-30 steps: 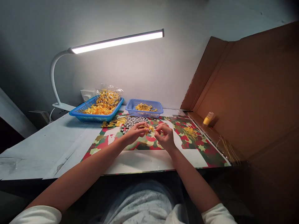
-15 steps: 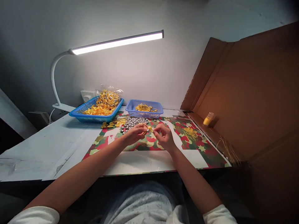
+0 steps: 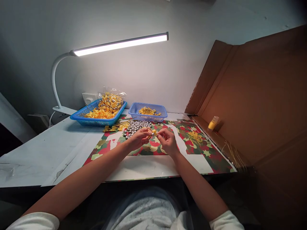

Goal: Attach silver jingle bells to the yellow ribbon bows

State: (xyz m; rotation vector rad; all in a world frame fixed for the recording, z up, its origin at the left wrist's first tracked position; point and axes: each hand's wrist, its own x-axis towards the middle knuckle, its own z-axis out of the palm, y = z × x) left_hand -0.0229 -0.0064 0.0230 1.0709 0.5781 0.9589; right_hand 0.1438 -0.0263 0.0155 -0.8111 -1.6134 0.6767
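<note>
Brightly yellow petals (image 3: 154,131), silvery bead (image 3: 153,134) — apparently

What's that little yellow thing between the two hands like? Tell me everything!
The small yellow piece looks thin, like a petal, with a shiny silver bit by it. The left hand pinches it above the patterned sheet; the right hand pinches close beside it, perhaps touching. Finer details are too small to tell.

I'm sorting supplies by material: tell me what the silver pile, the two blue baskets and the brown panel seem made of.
Silver pile: shiny; mirror-like highlights suggest metal or coated plastic. Left blue basket and right blue basket: likely moulded plastic, smooth rims and perforated walls. Brown panel: probably matte cardboard, with a folded crease and rough edge.
</note>
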